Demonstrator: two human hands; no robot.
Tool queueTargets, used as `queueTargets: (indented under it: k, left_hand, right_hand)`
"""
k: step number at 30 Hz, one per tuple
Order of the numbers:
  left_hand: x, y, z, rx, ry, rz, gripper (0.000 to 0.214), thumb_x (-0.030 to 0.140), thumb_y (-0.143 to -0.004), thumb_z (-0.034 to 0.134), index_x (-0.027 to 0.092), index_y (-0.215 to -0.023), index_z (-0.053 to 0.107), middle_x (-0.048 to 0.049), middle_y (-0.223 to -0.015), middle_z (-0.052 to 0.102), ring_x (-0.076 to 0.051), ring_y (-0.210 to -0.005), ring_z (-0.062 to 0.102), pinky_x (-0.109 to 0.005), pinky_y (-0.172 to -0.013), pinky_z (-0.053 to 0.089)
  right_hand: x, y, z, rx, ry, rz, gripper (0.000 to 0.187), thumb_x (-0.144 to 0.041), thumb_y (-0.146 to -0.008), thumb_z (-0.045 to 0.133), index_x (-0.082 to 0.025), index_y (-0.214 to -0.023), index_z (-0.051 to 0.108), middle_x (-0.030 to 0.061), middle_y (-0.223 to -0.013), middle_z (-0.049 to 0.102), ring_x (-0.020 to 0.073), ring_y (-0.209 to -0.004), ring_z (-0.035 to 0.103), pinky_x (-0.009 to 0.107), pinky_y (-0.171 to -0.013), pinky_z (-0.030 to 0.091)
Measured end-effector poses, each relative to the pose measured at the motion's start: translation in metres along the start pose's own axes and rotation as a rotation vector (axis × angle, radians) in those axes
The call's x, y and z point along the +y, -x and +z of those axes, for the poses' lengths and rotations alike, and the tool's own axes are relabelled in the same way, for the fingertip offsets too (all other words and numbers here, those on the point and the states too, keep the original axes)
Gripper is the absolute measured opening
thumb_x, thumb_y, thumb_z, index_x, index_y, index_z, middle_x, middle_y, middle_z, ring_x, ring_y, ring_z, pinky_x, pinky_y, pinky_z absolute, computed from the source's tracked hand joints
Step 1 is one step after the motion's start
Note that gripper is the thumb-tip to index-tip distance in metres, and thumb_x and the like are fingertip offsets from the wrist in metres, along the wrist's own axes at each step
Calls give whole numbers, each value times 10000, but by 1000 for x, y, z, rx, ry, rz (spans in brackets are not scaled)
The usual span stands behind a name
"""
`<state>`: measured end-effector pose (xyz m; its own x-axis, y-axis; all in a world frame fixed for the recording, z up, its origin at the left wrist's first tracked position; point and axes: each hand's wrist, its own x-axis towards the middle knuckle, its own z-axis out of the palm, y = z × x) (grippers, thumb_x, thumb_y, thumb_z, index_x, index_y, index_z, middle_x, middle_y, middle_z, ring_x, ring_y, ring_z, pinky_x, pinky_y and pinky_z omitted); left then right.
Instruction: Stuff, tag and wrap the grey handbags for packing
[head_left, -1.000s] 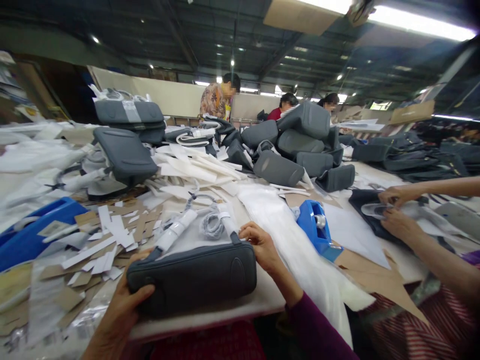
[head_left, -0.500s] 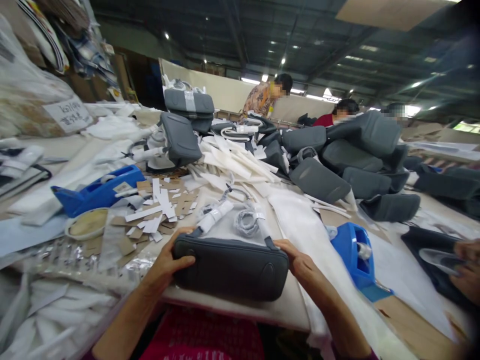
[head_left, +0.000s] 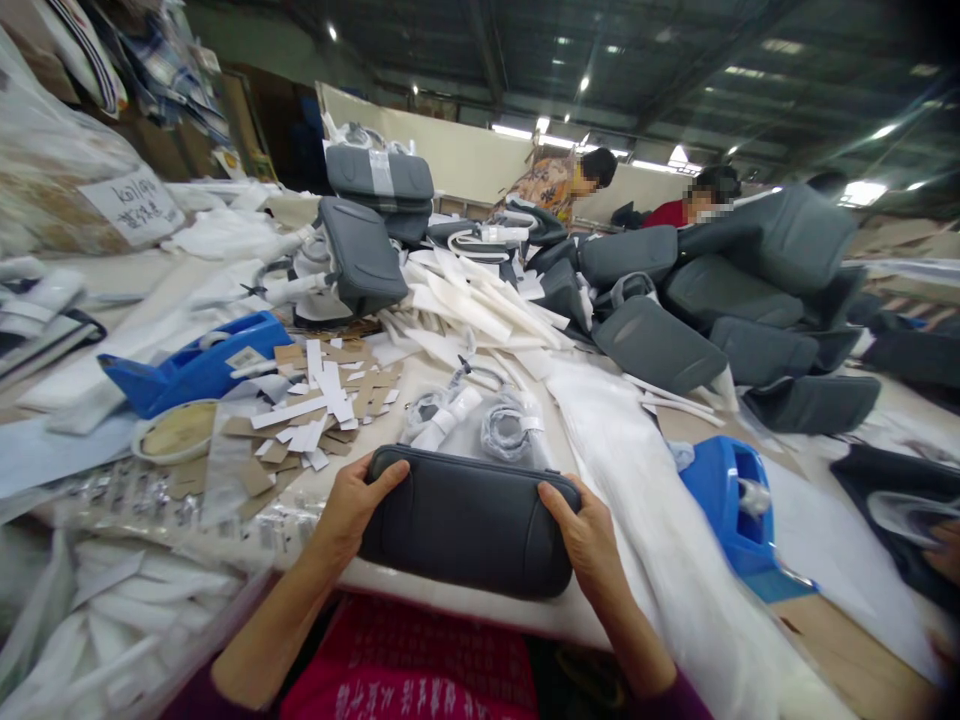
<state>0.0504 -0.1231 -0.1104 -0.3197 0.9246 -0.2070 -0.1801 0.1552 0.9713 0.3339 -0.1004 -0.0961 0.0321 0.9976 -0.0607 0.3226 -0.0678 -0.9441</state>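
A dark grey handbag (head_left: 469, 525) rests at the table's front edge, one broad side turned towards me. My left hand (head_left: 360, 505) grips its upper left corner, thumb on the near face. At the upper right corner my right hand (head_left: 589, 525) holds it the same way; the fingers behind the bag are hidden on both sides. Beyond its top edge lie wrapped handles or straps (head_left: 510, 425), bound in clear and white film and still close to the bag.
Left stands a blue tape dispenser (head_left: 199, 365) beside cut card pieces (head_left: 322, 400). Another blue tape dispenser (head_left: 731, 505) is at right, near white foam sheeting (head_left: 622, 460). Grey bags (head_left: 660, 345) are piled behind. A co-worker's hand (head_left: 946, 545) shows at far right; other people work at the back.
The bag has tipped so its broad face shows more fully. My right hand has moved from its side edge to grip the corner with the thumb in front.
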Motion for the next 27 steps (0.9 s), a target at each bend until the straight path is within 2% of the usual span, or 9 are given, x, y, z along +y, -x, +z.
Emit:
queueTargets:
  k: [9, 11, 14, 17, 20, 24, 27]
  left_hand:
    - [1, -5, 9, 46, -200, 111, 460, 542, -679, 721, 146, -908, 672, -23, -782, 697, -185, -666, 618, -276, -636, 493]
    - [0, -6, 11, 83, -324, 176, 438, 567, -712, 677, 162, -877, 655, -9, -757, 671, -182, -682, 602, -265, -638, 470]
    - [1, -8, 14, 162, -622, 246, 401, 602, -760, 603, 205, -817, 595, 29, -659, 575, -169, -641, 547, -255, -618, 416]
    - [5, -8, 17, 165, -841, 216, 384, 617, -808, 523, 235, -821, 548, 41, -580, 486, -183, -591, 520, -262, -596, 372]
    - [8, -7, 19, 151, -937, 195, 381, 623, -834, 469, 246, -839, 526, 38, -561, 452, -205, -583, 525, -270, -586, 349]
    - [9, -6, 18, 160, -986, 218, 387, 632, -849, 436, 252, -847, 503, 37, -561, 435, -217, -589, 531, -274, -587, 348]
    - [7, -5, 17, 156, -987, 218, 389, 624, -857, 432, 250, -920, 517, 18, -628, 514, -230, -648, 571, -286, -620, 383]
  right_hand:
    - [13, -12, 5, 50, 96, 31, 463, -631, -744, 607, -171, -782, 643, -18, -682, 541, 164, -674, 481, 267, -629, 377]
    - [16, -15, 6, 38, 139, 39, 474, -646, -751, 588, -174, -750, 635, -15, -668, 540, 164, -655, 482, 272, -625, 371]
    - [20, -21, 7, 32, 278, 6, 487, -665, -772, 544, -191, -667, 580, -12, -618, 515, 172, -628, 485, 280, -618, 348]
    - [23, -24, 8, 76, 451, -42, 478, -679, -782, 518, -218, -656, 518, -15, -579, 490, 182, -607, 478, 286, -602, 310]
    - [24, -26, 7, 104, 540, -67, 462, -677, -800, 491, -233, -672, 492, -15, -576, 497, 185, -597, 476, 284, -591, 289]
    - [22, -27, 4, 93, 477, -85, 482, -699, -779, 501, -231, -660, 483, -16, -598, 518, 189, -613, 513, 281, -599, 314]
    - [19, -28, 3, 129, 397, -48, 484, -703, -721, 565, -223, -718, 501, -16, -630, 550, 199, -642, 543, 279, -602, 341]
